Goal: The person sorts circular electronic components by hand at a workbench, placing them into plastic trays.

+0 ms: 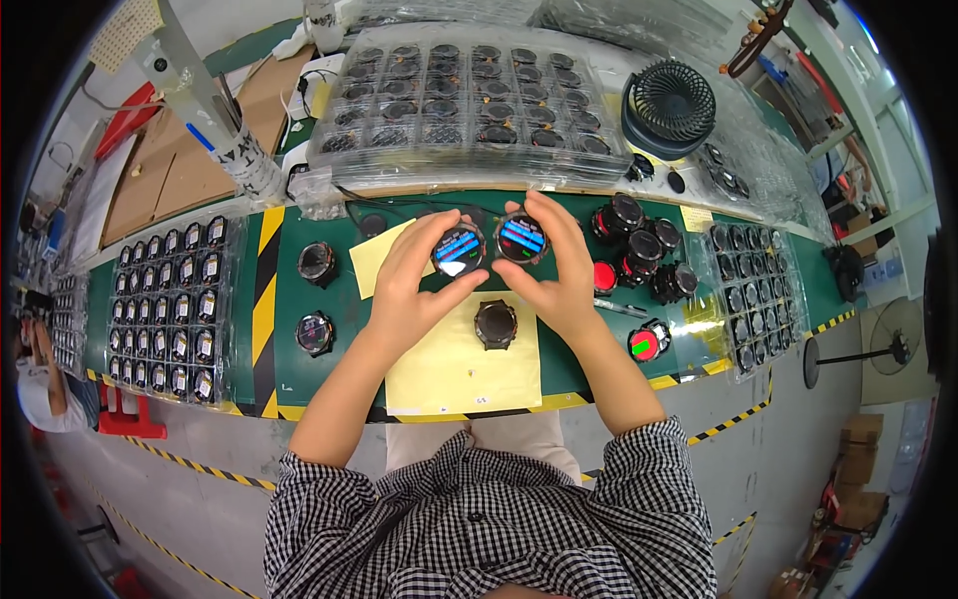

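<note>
The left hand (pixel 404 290) holds a lit round smartwatch (pixel 459 251), the right hand (pixel 565 280) a second lit smartwatch (pixel 521 240); a dark-screened smartwatch (pixel 495 324) lies on yellow paper (pixel 439 371), with a black desk fan (pixel 671 105) farther back

We record one grey floor (pixel 230 524), laid out with yellow-and-black striped tape (pixel 205 466). We count one green-topped workbench (pixel 289 377), its front edge bordered in like stripes; one pale upright post (pixel 215 120), far left; brown cardboard sheeting (pixel 180 180) beside it; one red stool (pixel 132 417), left. At right we enter one stand fan (pixel 888 344), stacked cardboard boxes (pixel 860 439), pale metal framing (pixel 908 210) and, above, one bright light strip (pixel 866 35).
</note>
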Tool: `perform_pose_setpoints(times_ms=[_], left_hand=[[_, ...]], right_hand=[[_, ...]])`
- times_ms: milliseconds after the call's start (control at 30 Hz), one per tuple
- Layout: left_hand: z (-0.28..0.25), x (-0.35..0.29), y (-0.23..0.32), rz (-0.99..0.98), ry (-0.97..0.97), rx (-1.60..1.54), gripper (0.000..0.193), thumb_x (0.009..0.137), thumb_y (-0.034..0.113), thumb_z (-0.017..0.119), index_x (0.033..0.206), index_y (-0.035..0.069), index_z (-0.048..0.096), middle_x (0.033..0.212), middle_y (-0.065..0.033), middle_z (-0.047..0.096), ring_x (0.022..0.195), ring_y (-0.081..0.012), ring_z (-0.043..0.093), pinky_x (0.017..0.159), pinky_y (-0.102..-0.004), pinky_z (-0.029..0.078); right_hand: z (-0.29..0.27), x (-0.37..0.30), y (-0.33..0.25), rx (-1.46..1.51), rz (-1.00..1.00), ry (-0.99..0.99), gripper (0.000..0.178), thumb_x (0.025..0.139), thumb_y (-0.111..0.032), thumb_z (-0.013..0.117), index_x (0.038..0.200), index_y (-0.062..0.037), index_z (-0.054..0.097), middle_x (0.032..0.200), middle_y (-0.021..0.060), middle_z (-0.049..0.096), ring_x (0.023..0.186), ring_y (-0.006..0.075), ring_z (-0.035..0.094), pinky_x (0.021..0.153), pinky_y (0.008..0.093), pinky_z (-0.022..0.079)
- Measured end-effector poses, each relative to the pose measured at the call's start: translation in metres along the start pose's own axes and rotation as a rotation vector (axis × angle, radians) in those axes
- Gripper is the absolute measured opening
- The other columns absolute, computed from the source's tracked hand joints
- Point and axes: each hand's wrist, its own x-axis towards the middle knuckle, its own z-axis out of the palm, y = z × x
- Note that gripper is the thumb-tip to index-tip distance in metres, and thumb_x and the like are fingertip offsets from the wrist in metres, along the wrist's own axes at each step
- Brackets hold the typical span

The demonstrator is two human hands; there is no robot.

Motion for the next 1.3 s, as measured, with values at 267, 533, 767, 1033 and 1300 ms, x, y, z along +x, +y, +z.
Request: perform_pose_setpoints(times_ms=[267,533,767,1033,1300], left_hand=[[-0.002,0.002,0.013,0.337,-0.158,0.172,0.06,0.068,0.027,0.083,0.118,0.004,0.059,0.123,-0.0114,0.063,0.129,-0.0369,0.047,0.106,-0.0497,0.033],[0.007,-0.001,-0.002,-0.349,-0.008,-0.336,0.063,0.08,-0.002,0.072,0.136,0.002,0.043,0.125,-0.0057,0.052,0.112,-0.0153,0.054,0.095,-0.0302,0.044],[0.002,-0.001,-0.001,-0.543,0.006,-0.662,0.039,0.092,0.006,0.059,0.129,0.001,0.05,0.113,-0.006,0.058,0.1,-0.0107,0.055,0.085,-0.0246,0.046],[0.004,-0.005,-0.008,-0.484,-0.023,-0.609,0.033,0.095,0.006,0.05,0.127,0.002,0.052,0.114,-0.0058,0.058,0.101,-0.0115,0.056,0.087,-0.0254,0.046],[0.005,-0.005,-0.009,-0.5,-0.007,-0.685,0.035,0.092,0.003,0.051,0.127,0.001,0.052,0.113,-0.0052,0.058,0.1,-0.0116,0.057,0.087,-0.0261,0.046]], right_hand=[[0.006,0.0,-0.002,-0.068,0.001,-0.061,0.065,0.061,-0.008,0.078,0.122,-0.005,0.057,0.121,0.0142,0.06,0.119,0.0318,0.054,0.095,0.0426,0.044],[0.012,-0.006,-0.009,0.372,0.469,-0.115,0.064,0.079,-0.009,0.076,0.136,-0.005,0.046,0.112,0.0104,0.06,0.098,0.0182,0.062,0.076,0.0275,0.052],[0.008,-0.005,-0.004,0.744,0.714,-0.099,0.035,0.098,-0.013,0.047,0.133,-0.005,0.047,0.1,0.0047,0.058,0.073,0.0079,0.056,0.059,0.0209,0.049],[0.007,-0.007,-0.002,0.8,0.707,-0.06,0.032,0.1,-0.018,0.043,0.13,-0.0069,0.051,0.098,0.003,0.058,0.068,0.0061,0.055,0.056,0.0202,0.048],[0.009,-0.006,-0.009,0.639,0.669,-0.065,0.041,0.092,-0.009,0.057,0.132,-0.0067,0.047,0.101,0.0029,0.058,0.07,0.0055,0.054,0.057,0.0199,0.046]])
